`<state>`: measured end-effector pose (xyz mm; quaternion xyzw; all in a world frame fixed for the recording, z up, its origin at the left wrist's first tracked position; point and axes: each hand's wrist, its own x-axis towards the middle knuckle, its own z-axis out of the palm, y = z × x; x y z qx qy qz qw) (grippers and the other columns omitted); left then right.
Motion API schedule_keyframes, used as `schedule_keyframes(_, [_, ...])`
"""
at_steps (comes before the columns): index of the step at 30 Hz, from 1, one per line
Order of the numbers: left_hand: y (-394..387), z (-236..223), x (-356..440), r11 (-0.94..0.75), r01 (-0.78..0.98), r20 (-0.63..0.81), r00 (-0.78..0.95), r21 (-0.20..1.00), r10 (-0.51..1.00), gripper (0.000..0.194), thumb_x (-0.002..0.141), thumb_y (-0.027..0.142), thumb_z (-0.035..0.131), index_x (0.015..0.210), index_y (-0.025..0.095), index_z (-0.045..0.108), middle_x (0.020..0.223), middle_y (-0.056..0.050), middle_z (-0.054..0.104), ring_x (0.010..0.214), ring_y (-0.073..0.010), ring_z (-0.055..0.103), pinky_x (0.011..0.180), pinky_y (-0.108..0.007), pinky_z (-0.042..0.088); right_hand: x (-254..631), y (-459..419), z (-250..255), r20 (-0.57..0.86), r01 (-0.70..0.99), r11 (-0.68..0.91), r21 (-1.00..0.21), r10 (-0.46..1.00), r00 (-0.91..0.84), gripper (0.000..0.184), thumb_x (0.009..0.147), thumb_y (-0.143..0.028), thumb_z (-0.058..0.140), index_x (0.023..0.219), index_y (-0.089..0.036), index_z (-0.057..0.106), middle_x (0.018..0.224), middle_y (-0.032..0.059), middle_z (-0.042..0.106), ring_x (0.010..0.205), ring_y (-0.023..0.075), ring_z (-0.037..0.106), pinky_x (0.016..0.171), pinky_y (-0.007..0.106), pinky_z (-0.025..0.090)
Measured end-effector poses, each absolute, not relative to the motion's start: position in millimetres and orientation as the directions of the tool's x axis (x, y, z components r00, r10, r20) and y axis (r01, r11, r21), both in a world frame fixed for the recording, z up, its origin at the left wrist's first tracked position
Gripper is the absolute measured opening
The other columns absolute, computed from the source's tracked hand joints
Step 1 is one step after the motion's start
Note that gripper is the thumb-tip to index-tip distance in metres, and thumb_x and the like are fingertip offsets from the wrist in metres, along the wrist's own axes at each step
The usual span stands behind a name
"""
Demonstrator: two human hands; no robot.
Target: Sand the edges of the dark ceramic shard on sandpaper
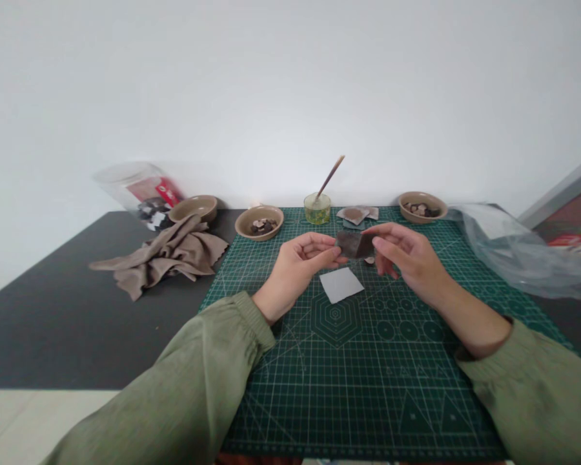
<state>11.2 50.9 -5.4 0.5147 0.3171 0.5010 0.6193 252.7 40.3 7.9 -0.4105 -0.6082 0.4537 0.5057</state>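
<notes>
A small dark brown square piece is held above the green cutting mat by both hands. My left hand pinches its left edge with curled fingers. My right hand grips its right edge between thumb and fingers. Just below the hands a small pale grey square sheet lies flat on the mat. A small dark round bit rests on the mat under the held piece.
Behind the hands stand a glass jar of yellow-green liquid with a brush, three tan bowls, two holding dark chips, and grey squares. A brown cloth lies left, a clear plastic bag right.
</notes>
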Motion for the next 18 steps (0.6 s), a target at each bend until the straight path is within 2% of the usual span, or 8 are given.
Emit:
schedule_keyframes(6, [48, -2, 10, 0.015, -0.309, 0.087, 0.315, 0.951, 0.945, 0.03, 0.09, 0.03, 0.095, 0.105, 0.015, 0.074, 0.092, -0.005, 0.085, 0.087, -0.0158, 0.085, 0.08, -0.022, 0.064, 252, 39, 10, 0.239, 0.033, 0.243, -0.97, 0.967, -0.093, 0.04, 0.086, -0.052, 0.094, 0.094, -0.018, 0.075, 0.059, -0.0019, 0.069, 0.044, 0.0095, 0.054, 0.04, 0.021, 0.038])
schedule_keyframes(12, [35, 15, 5, 0.15, -0.339, -0.004, 0.395, 0.929, 0.919, 0.025, 0.091, 0.026, 0.094, 0.1, 0.016, 0.073, 0.088, -0.004, 0.084, 0.082, -0.0139, 0.082, 0.076, -0.02, 0.06, 256, 31, 12, 0.264, -0.036, 0.261, -0.965, 0.961, -0.085, 0.023, 0.09, -0.037, 0.095, 0.093, -0.02, 0.079, 0.061, -0.0042, 0.068, 0.045, 0.0087, 0.057, 0.04, 0.019, 0.039])
schedule_keyframes(18, [24, 24, 2, 0.213, -0.34, -0.042, 0.447, 0.916, 0.894, 0.018, 0.093, 0.025, 0.09, 0.096, 0.016, 0.074, 0.085, -0.006, 0.083, 0.079, -0.0159, 0.079, 0.073, -0.022, 0.06, 257, 18, 15, 0.284, -0.064, 0.279, -0.958, 0.955, -0.081, 0.02, 0.093, -0.038, 0.094, 0.094, -0.023, 0.08, 0.068, -0.0033, 0.07, 0.047, 0.0093, 0.06, 0.042, 0.02, 0.046])
